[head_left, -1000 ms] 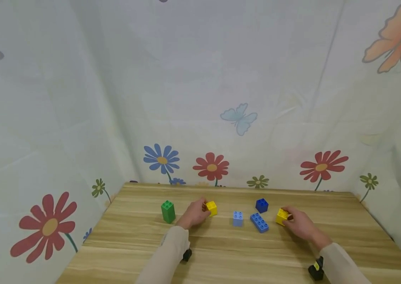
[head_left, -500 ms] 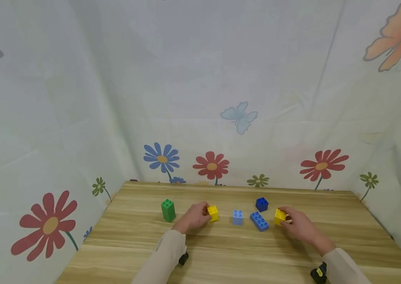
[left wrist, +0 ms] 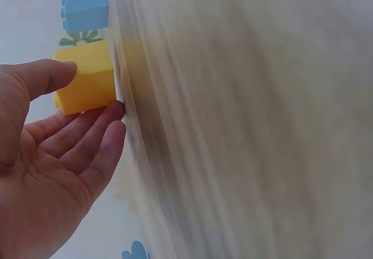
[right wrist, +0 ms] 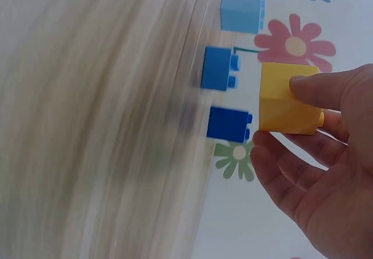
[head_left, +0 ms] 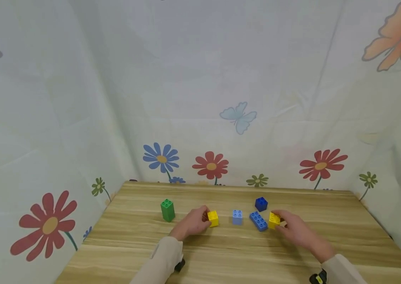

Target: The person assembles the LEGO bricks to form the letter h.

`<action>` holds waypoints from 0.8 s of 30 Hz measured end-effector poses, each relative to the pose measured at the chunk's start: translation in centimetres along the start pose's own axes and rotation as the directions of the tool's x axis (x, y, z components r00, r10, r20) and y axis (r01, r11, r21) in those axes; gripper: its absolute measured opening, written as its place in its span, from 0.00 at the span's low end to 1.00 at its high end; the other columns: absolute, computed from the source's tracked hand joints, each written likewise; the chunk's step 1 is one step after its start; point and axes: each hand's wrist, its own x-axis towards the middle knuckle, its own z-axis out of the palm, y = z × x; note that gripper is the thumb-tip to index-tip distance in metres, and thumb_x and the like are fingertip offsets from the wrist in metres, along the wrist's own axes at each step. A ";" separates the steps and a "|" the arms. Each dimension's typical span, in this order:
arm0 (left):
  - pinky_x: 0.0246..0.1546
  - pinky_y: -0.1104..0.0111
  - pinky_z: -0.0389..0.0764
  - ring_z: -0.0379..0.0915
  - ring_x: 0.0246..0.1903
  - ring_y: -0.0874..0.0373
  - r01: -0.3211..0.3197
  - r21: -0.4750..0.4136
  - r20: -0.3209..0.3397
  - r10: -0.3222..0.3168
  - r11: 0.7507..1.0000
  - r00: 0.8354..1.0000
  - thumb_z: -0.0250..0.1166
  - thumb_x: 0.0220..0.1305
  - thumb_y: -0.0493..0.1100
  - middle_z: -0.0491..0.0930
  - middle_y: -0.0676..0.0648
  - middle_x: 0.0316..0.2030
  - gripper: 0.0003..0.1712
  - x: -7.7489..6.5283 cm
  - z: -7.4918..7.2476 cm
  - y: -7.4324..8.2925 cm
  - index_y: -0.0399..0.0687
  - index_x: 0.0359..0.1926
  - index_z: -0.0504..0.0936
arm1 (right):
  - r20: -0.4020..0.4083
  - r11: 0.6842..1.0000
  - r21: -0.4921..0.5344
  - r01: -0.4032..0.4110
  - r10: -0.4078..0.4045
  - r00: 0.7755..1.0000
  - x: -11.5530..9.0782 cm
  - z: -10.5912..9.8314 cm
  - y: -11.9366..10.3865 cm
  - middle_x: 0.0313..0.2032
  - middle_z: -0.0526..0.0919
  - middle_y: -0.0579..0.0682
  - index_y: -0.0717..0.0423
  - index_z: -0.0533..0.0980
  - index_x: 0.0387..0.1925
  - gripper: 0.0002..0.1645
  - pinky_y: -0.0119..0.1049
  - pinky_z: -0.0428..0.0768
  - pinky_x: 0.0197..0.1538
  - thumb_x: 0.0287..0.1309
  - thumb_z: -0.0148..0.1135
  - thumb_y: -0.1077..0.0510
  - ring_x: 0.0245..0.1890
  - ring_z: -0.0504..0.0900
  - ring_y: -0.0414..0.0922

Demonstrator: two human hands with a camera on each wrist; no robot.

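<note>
My left hand (head_left: 193, 221) pinches a yellow toy brick (head_left: 212, 219) between thumb and fingers, low at the tabletop. In the left wrist view the thumb lies on the near side of this yellow brick (left wrist: 87, 81), its fingers behind it. A second yellow brick (head_left: 274, 220) is gripped by my right hand (head_left: 299, 232); the right wrist view shows that brick (right wrist: 282, 98) raised off the wood, studs toward the palm. Just left of it lies a long blue brick (head_left: 259, 221). A light blue brick (head_left: 237, 217) stands between the two hands.
A dark blue brick (head_left: 261, 204) sits behind the long blue one. Left of my left hand stands a tall green brick (head_left: 167, 210). All rest on a wooden table (head_left: 229, 256), with a flower-printed cloth (head_left: 186, 98) rising behind its far edge.
The right hand has moved left with its yellow brick, closer to the long blue brick. The left hand has brought its yellow brick slightly nearer to the person. The other bricks stayed put.
</note>
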 end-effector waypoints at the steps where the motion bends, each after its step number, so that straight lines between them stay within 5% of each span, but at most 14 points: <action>1: 0.43 0.63 0.76 0.72 0.37 0.58 0.002 0.003 0.003 -0.002 1.000 1.000 0.64 0.61 0.40 0.77 0.51 0.38 0.12 -0.1 0.0 0.0 0.45 0.44 0.72 | 0.001 1.000 -0.005 0.003 -0.003 1.000 0.0 0.1 -0.2 0.52 0.76 0.56 0.63 0.70 0.58 0.26 0.46 0.78 0.45 0.59 0.62 0.63 0.46 0.76 0.49; 24: 0.39 0.67 0.74 0.69 0.32 0.62 -0.033 0.074 0.087 0.026 0.997 0.996 0.66 0.59 0.42 0.74 0.55 0.34 0.14 -2.2 -0.1 0.7 0.50 0.44 0.72 | 0.070 0.991 -0.022 0.134 -0.132 0.989 0.0 2.4 -5.3 0.55 0.75 0.53 0.58 0.70 0.59 0.25 0.49 0.75 0.51 0.61 0.62 0.59 0.49 0.76 0.47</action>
